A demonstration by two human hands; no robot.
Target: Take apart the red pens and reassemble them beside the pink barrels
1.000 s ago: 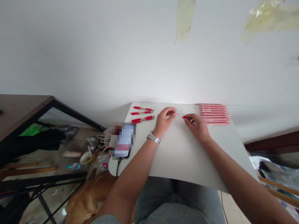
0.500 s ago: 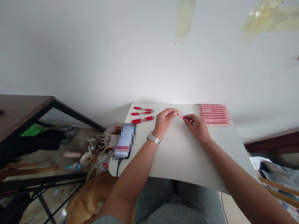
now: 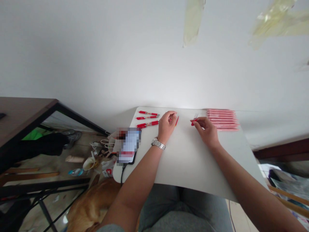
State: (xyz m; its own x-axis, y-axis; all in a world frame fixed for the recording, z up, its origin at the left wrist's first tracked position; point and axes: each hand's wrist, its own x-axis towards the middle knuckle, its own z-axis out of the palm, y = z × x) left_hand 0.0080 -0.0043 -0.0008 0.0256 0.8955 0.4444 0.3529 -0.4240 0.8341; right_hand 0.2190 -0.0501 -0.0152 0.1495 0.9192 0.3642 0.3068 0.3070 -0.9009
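Observation:
My left hand [image 3: 166, 126], with a metal watch on its wrist, is closed over the white table. A thin red pen refill [image 3: 177, 121] sticks out by its fingertips, and a bit of red shows between the fingers. To the right, my right hand [image 3: 207, 130] pinches a red pen barrel [image 3: 193, 121] with a clear part pointing up. Several red pens [image 3: 147, 117] lie in rows left of my left hand. Beyond my right hand is a row of pink-red pens or refills in clear wrapping [image 3: 222, 119].
A phone [image 3: 129, 146] with a blurred screen and a cable lies on the left edge of the white table [image 3: 185, 161]. The wall [image 3: 154, 58] rises behind it. A brown dog [image 3: 94, 203] lies on the floor at lower left, near a dark-framed desk [image 3: 26, 109] and clutter.
My hands have moved apart, separating the red piece that was stretched between them. The refill is now at my left hand, and the barrel in my right hand has tilted up.

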